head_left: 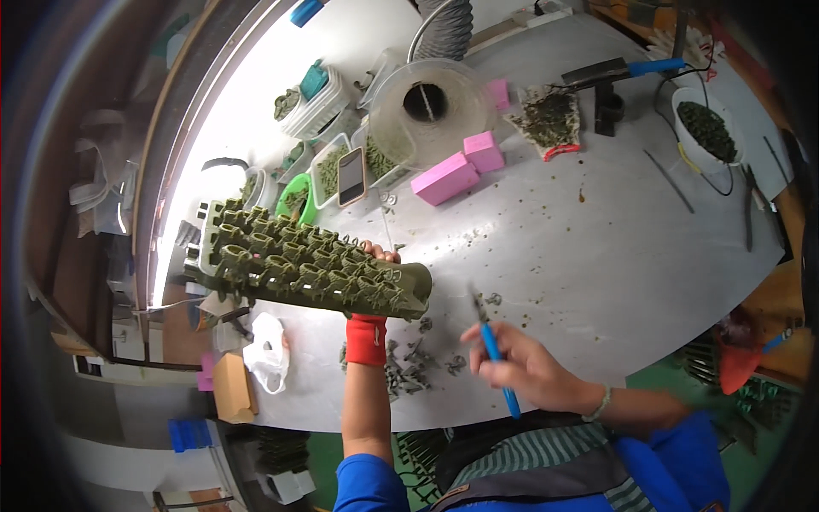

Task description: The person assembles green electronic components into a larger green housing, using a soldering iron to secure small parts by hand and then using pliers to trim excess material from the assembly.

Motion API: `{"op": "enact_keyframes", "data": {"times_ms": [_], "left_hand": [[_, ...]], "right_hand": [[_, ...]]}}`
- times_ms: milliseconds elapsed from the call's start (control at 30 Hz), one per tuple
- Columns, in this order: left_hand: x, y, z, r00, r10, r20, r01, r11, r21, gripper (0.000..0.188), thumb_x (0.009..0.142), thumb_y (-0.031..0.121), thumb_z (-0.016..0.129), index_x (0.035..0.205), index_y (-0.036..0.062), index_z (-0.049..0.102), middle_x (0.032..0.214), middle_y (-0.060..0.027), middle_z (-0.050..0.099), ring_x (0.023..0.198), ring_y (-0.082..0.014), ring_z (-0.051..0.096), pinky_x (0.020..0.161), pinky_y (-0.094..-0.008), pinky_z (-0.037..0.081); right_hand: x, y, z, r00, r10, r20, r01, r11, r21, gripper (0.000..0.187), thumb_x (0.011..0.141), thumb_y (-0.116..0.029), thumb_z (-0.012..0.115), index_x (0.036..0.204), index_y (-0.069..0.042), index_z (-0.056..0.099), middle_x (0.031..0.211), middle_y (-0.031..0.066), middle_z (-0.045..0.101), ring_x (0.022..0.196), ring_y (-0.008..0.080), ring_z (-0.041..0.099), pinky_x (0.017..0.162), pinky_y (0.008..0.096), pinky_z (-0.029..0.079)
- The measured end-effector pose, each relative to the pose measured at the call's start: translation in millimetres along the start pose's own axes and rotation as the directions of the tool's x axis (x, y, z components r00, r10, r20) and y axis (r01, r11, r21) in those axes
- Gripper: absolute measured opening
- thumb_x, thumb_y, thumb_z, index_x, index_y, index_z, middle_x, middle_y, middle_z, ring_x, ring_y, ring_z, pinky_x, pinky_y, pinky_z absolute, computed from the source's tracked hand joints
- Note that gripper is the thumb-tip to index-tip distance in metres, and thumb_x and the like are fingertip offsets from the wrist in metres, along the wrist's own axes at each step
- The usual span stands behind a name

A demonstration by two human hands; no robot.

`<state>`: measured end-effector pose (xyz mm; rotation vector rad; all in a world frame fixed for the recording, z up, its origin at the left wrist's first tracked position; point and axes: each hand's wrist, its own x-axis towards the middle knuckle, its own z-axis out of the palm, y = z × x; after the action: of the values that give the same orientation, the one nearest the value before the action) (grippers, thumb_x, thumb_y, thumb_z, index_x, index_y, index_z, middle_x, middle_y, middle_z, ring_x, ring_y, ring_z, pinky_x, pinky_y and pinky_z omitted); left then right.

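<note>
My left hand (380,251), with a red wristband (367,339) below it, is wrapped round an olive-green column (311,266) covered in rows of small ring-shaped pieces. The column lies tilted above the table, its smooth rounded end to the right; it hides most of the hand. To its right, my right hand (520,365) grips a slim blue-handled tool (492,343) with a narrow dark tip pointing up and away. The tip is blurred, so its kind does not show, and it is apart from the column. Beneath the column, small loose dark-green pieces (409,367) lie piled on the table.
A grey metal table (589,290) carries scattered crumbs. Farther back are pink blocks (445,179), a phone (351,177), tubs of green bits (329,171), and a clear round hood (426,128) on a duct. A white bucket (682,107) stands right; a white plastic bag (267,352) lies left.
</note>
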<state>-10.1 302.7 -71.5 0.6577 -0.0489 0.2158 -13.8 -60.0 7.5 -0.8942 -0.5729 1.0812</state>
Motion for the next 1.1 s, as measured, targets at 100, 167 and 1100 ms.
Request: {"op": "enact_keyframes", "data": {"times_ms": [100, 167, 1100], "left_hand": [[8.9, -26.6, 14.0, 0.999, -0.031, 0.027, 0.033, 0.997, -0.068, 0.025, 0.096, 0.032, 0.056, 0.105, 0.0091, 0.050, 0.088, -0.0081, 0.054, 0.089, -0.0235, 0.053, 0.099, -0.0381, 0.041], [13.5, -47.7, 47.3, 0.997, -0.082, 0.015, 0.083, 0.991, -0.102, 0.025, 0.096, 0.031, 0.056, 0.106, 0.0090, 0.051, 0.088, -0.0078, 0.055, 0.089, -0.0222, 0.053, 0.099, -0.0363, 0.041], [-16.0, -82.9, 127.4, 0.954, -0.300, 0.007, 0.278, 0.892, 0.355, 0.062, 0.098, 0.033, 0.060, 0.148, 0.0061, 0.035, 0.137, -0.0128, 0.055, 0.127, -0.0314, 0.054, 0.107, -0.0461, 0.046]], "right_hand": [[26.2, 10.6, -16.2, 0.942, -0.103, -0.320, 0.194, 0.943, 0.270, 0.036, 0.096, -0.027, 0.060, 0.122, -0.005, 0.051, 0.097, 0.0054, 0.060, 0.081, 0.0096, 0.054, 0.072, 0.0259, 0.046], [32.2, 5.5, -31.8, 0.931, -0.088, -0.355, 0.149, 0.978, 0.148, 0.035, 0.097, -0.024, 0.057, 0.125, -0.004, 0.048, 0.110, 0.0089, 0.057, 0.085, 0.0110, 0.056, 0.073, 0.0269, 0.047], [19.0, -1.0, -51.7, 0.886, -0.016, -0.463, 0.260, 0.844, 0.469, 0.030, 0.091, -0.013, 0.066, 0.118, -0.003, 0.056, 0.103, 0.0055, 0.064, 0.095, 0.0153, 0.063, 0.081, 0.0290, 0.051]]}}
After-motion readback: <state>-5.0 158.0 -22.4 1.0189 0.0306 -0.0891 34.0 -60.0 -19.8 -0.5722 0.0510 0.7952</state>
